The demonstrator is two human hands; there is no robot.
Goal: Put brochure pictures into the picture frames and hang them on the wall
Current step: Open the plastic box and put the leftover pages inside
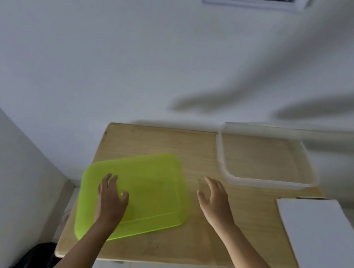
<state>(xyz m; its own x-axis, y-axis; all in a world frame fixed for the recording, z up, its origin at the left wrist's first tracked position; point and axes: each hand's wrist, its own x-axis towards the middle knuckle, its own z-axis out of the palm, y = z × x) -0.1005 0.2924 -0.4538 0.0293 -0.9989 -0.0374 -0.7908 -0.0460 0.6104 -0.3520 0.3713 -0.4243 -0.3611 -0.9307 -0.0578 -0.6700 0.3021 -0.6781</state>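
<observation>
A white picture frame [252, 3] with a dark picture hangs on the wall at the top edge, partly cut off. On the wooden table [203, 152] lies a translucent lime-green tray [153, 190], tilted to the left. My left hand [111, 200] hovers over or rests on the tray's near-left part with its fingers relaxed and holds nothing. My right hand [215, 200] is held open above the bare wood to the right of the tray, fingers spread. The whole view is blurred by motion.
A clear shallow plastic tray [221, 154] sits at the table's back right corner. A white flat box or board [324, 250] overlaps the table's right edge. White walls close in behind and at the left. Something dark [36, 257] lies on the floor at bottom left.
</observation>
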